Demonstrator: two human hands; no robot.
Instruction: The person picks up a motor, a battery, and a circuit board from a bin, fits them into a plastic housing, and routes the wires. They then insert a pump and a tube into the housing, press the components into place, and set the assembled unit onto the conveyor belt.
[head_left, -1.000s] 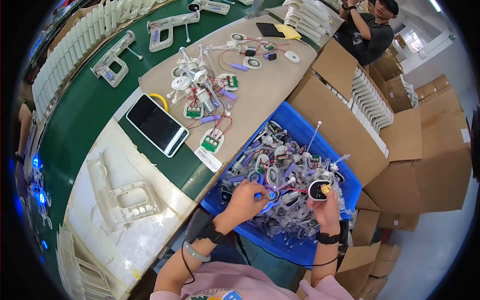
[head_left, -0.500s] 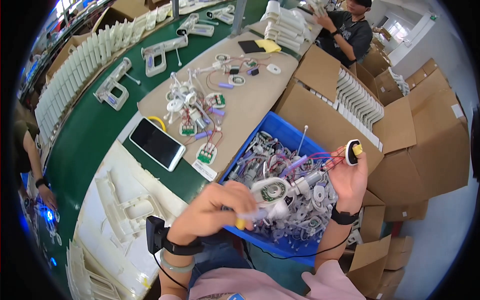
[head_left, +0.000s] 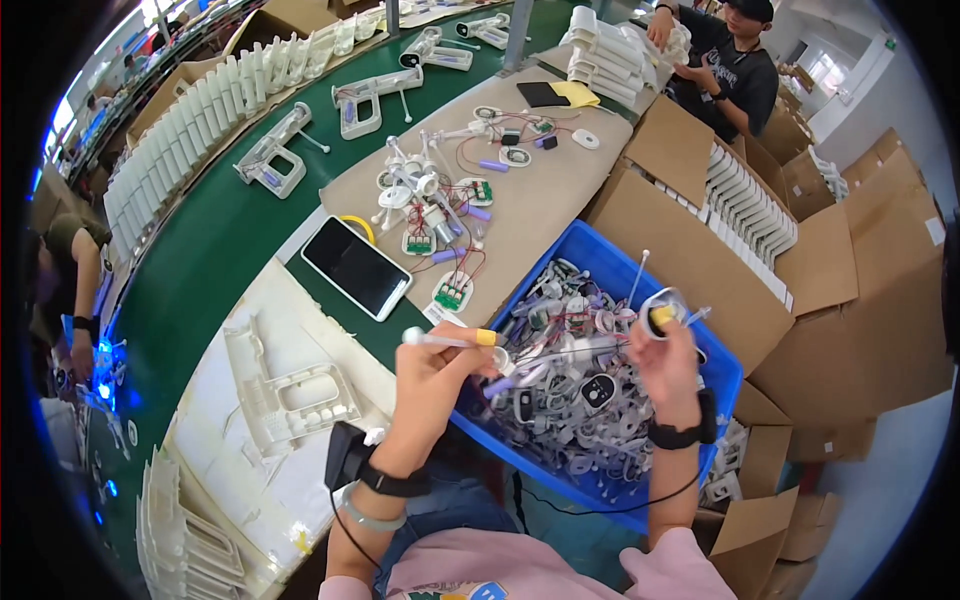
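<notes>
My left hand (head_left: 432, 378) is closed over the left edge of the blue bin (head_left: 722, 425), pinching a white ball-ended rod (head_left: 440, 340) that sticks out leftward. Yellow tape wraps one of its fingers. A white ring-shaped part (head_left: 501, 362) and a purple cylindrical cell (head_left: 498, 387) show by its fingertips. Above the bin's right side, my right hand (head_left: 668, 368) grips a rounded white part (head_left: 662, 300), its far side hidden. Yellow shows at those fingertips. Blurred wires and a greyish shaft (head_left: 590, 346) span between the hands, above many small loose parts in the bin.
A phone (head_left: 357, 267) and wired circuit-board assemblies (head_left: 452, 291) lie on the cardboard-covered bench. White housings (head_left: 295, 400) rest at left. Open cartons (head_left: 690, 240) stand at right, with a co-worker (head_left: 725, 70) beyond. Another person's arm (head_left: 85, 280) is at far left.
The view has shifted. My left hand has turned, its rod now pointing left. My right hand, earlier palm-up with an oval part at its fingers, has closed. The white oval assembly between them no longer shows there.
</notes>
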